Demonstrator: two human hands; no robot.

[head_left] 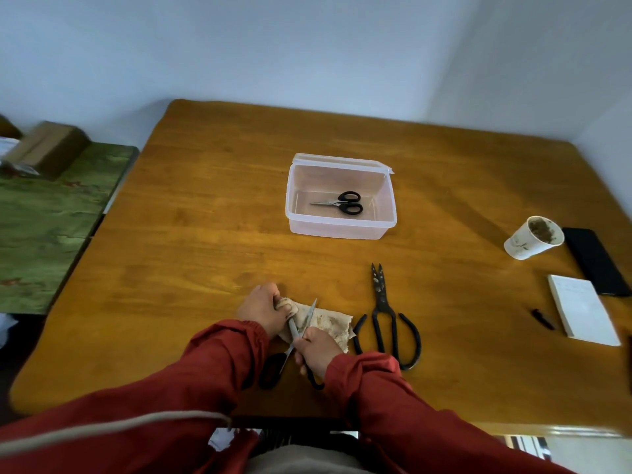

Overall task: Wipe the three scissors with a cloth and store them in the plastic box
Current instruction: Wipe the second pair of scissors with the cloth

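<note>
A clear plastic box [342,230] stands open mid-table with small black-handled scissors [342,202] lying inside. Near the front edge, my left hand [261,309] grips a stained beige cloth [330,321] bunched round one blade of a pair of open scissors [297,331]. My right hand [316,352] holds those scissors at the handle end; their black handles poke out below my hands. Large dark iron scissors [384,313] with dirty blades lie on the table just right of the cloth, tips pointing away from me.
At the right side of the wooden table [205,234] stand a paper cup [531,237] with brown dirt, a black phone [595,261], a white notepad [581,309] and a small black cap [542,319]. A green-covered surface [51,217] with cardboard boxes lies left.
</note>
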